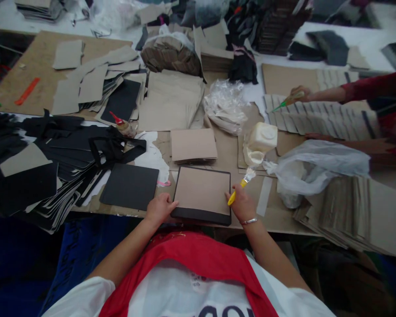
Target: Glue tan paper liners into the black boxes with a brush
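A tan cardboard sheet lies on a slightly larger black panel in front of me, with a black border showing around it. My left hand is at the panel's lower left edge, thumb on the edge and fingers curled. A yellow-handled paintbrush is held in my right hand, just beyond the panel's right edge. Its bristles point up and away, coated in whitish paste. Behind the panel is a small stack of tan cardboard. Another black panel lies flat to the left.
A cut-open white plastic jug stands behind the brush, near a clear plastic bag. Black pieces pile up at left, cardboard stacks at right. A co-worker's hand holds a green-tipped tool over striped strips.
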`<state>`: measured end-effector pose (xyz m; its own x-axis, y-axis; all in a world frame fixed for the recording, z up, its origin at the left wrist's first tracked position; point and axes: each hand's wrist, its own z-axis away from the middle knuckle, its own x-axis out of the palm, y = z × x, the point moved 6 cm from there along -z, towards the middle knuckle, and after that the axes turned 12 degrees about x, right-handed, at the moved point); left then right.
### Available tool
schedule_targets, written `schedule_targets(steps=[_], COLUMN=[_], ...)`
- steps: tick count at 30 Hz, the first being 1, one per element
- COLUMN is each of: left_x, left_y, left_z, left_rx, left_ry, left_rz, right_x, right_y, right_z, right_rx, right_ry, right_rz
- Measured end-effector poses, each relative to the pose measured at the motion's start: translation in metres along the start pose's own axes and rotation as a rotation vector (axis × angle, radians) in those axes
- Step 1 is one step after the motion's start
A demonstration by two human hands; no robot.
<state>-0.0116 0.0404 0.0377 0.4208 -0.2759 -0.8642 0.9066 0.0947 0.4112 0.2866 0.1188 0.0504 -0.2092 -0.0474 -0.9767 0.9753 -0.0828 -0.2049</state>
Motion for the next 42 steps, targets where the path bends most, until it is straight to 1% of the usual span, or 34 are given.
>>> schedule_targets(steps=[1, 3, 4, 5, 6, 7, 9, 10, 12, 14, 15, 17, 19, 21, 25, 28, 30, 32, 33, 35, 38, 40, 42], left_x=[-0.006, -0.013, -0.012, -0.008, -0.003, 0.002, 0.009, 0.009, 0.008, 0.006, 0.006, 0.006, 0.007, 0.008, 0.007, 0.009, 0.012, 0.015, 0.017, 0.02, 0.022, 0.023, 0.023], left_y=[0.006, 0.024, 0.035, 0.044, 0.052, 0.059, 0.065, 0.067, 0.069, 0.07, 0.07, 0.07, 0.069, 0.068, 0.066, 0.064, 0.061, 0.059, 0.058, 0.058, 0.06, 0.061, 0.061], left_z=[-0.002, -0.005, -0.005, -0.005, -0.004, -0.004, -0.003, -0.003, -0.004, -0.004, -0.004, -0.005, -0.005, -0.006, -0.005, -0.005, -0.007, -0.011, -0.012, -0.015, -0.015, -0.015, -0.015], left_rx=[0.071, 0.289, 0.417, 0.538, 0.637, 0.707, 0.764, 0.766, 0.76, 0.753, 0.751, 0.75, 0.751, 0.748, 0.748, 0.747, 0.748, 0.759, 0.765, 0.772, 0.765, 0.747, 0.73], left_ry=[0.043, 0.106, 0.091, 0.043, -0.025, -0.097, -0.205, -0.228, -0.237, -0.234, -0.231, -0.236, -0.256, -0.275, -0.283, -0.288, -0.277, -0.255, -0.247, -0.238, -0.239, -0.241, -0.244], left_rz=[-0.08, -0.184, -0.206, -0.213, -0.214, -0.216, -0.221, -0.223, -0.217, -0.211, -0.212, -0.219, -0.223, -0.22, -0.208, -0.198, -0.194, -0.205, -0.216, -0.235, -0.251, -0.26, -0.267], right_x=[-0.009, -0.03, -0.041, -0.049, -0.055, -0.056, -0.047, -0.038, -0.018, -0.001, 0.005, 0.012, 0.012, 0.006, -0.016, -0.035, -0.045, -0.05, -0.049, -0.037, 0.002, 0.03, 0.053], right_y=[-0.001, -0.005, -0.009, -0.014, -0.022, -0.031, -0.057, -0.072, -0.103, -0.125, -0.131, -0.126, -0.105, -0.071, -0.004, 0.033, 0.055, 0.081, 0.095, 0.126, 0.163, 0.179, 0.191], right_z=[-0.001, -0.004, -0.006, -0.009, -0.012, -0.016, -0.023, -0.026, -0.03, -0.033, -0.035, -0.038, -0.041, -0.044, -0.042, -0.03, -0.018, -0.006, 0.001, 0.016, 0.035, 0.043, 0.047], right_rx=[-0.013, -0.034, -0.037, -0.036, -0.023, 0.004, 0.084, 0.126, 0.179, 0.198, 0.209, 0.245, 0.294, 0.352, 0.488, 0.566, 0.547, 0.461, 0.403, 0.303, 0.191, 0.14, 0.136], right_ry=[0.027, 0.053, 0.045, 0.015, -0.033, -0.097, -0.272, -0.363, -0.508, -0.576, -0.583, -0.578, -0.546, -0.492, -0.357, -0.291, -0.271, -0.221, -0.195, -0.15, -0.111, -0.092, -0.075], right_rz=[-0.009, -0.105, -0.194, -0.311, -0.448, -0.597, -0.874, -0.978, -1.094, -1.121, -1.117, -1.091, -1.058, -1.018, -0.971, -0.971, -0.998, -0.993, -0.941, -0.704, -0.209, -0.039, 0.036])
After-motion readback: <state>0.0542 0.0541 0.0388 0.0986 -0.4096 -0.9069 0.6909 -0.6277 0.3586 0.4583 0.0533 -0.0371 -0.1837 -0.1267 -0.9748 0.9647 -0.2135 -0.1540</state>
